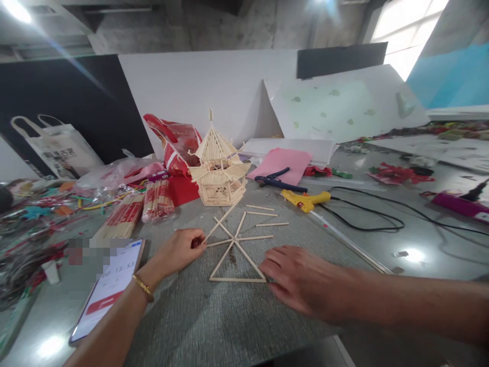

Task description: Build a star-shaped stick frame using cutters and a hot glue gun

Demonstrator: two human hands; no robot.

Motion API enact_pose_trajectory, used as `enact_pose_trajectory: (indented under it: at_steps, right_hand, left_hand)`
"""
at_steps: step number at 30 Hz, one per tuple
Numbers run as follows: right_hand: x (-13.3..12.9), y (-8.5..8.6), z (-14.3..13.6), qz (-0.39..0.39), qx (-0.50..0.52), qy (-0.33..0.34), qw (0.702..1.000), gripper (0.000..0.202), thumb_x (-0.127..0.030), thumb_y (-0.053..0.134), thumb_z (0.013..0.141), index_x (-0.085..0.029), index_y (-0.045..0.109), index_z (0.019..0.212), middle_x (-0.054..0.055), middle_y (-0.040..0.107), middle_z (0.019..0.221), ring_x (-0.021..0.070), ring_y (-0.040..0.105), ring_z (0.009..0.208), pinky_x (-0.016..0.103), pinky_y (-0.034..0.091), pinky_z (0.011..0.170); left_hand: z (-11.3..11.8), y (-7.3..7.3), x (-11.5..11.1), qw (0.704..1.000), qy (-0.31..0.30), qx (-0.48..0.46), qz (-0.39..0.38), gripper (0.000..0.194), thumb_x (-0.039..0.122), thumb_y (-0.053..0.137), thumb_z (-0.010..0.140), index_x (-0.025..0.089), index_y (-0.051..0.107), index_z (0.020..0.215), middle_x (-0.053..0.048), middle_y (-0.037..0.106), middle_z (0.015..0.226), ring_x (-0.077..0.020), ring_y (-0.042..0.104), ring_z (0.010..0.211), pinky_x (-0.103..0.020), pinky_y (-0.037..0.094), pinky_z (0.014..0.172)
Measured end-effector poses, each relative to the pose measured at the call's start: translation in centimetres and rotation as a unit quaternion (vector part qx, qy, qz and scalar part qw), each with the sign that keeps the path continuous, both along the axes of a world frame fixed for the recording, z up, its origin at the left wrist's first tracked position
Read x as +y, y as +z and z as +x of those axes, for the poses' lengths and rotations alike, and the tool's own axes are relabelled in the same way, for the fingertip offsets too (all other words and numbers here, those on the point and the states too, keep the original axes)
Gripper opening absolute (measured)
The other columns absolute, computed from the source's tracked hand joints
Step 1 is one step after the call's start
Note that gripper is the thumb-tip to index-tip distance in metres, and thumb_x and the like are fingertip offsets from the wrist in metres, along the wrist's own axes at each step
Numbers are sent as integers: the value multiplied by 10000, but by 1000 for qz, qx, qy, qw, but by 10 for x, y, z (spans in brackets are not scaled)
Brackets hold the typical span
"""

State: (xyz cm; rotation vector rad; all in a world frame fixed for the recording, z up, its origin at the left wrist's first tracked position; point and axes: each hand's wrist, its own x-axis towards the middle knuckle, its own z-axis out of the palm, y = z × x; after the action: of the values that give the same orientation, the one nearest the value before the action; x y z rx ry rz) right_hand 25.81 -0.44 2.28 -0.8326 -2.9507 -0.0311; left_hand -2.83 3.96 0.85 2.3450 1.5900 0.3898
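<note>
A star of thin wooden sticks [235, 238] lies flat on the grey table, its spokes meeting in the middle. One stick [238, 280] across the front closes a triangle. My left hand [187, 248] is closed at the left of the star, pinching the lower end of a long stick [219, 224] that slants up to the right. At the triangle's right corner is my right hand [292, 278], fingers bent and thumb below, closed around the stick ends there. Several loose sticks [272, 224] lie behind the star. Beyond them stands a stick-built pavilion model [219, 173] with tiered roofs.
A yellow glue gun [305, 200] with a glue stick and black cable lies right, near blue-handled pliers [280, 181] on pink paper [284, 160]. At left are a phone [110, 290] showing a timer and packs of sticks [158, 201]. A purple power strip [460, 206] sits far right.
</note>
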Motion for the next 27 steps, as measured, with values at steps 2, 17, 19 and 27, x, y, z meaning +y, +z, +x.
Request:
enact_pose_trajectory:
  at_steps: [2, 17, 19, 27]
  right_hand:
    - [2, 6, 4, -11, 7, -26, 1000, 122, -212, 434, 863, -154, 539, 842, 48, 569, 830, 150, 505, 726, 298, 393, 662]
    - [49, 39, 61, 85, 91, -132, 983, 193, -253, 418, 861, -156, 579, 908, 76, 600, 879, 167, 561, 737, 304, 412, 665]
    - [62, 44, 73, 86, 92, -170, 977, 187, -238, 428, 858, -156, 585, 919, 71, 607, 866, 161, 561, 725, 303, 416, 670]
    - [120, 28, 127, 64, 47, -173, 982, 428, 56, 390, 713, -50, 630, 1052, 157, 612, 1092, 186, 533, 1045, 322, 355, 919]
  left_hand:
    - [-2, 5, -2, 1000, 7, -9, 5, 223, 347, 467, 803, 172, 578, 720, 35, 525, 607, -123, 483, 574, -229, 314, 551]
    - [11, 10, -10, 932, 58, -339, -113, 302, 413, 602, 715, 146, 610, 854, 42, 500, 585, -93, 439, 503, -216, 358, 481]
    - [17, 11, -13, 914, 61, -376, -136, 301, 391, 621, 710, 134, 626, 869, 32, 520, 594, -94, 454, 523, -219, 371, 498]
    - [22, 8, -17, 857, 61, -477, -188, 310, 341, 662, 726, 142, 635, 962, -24, 635, 783, -99, 526, 640, -212, 405, 555]
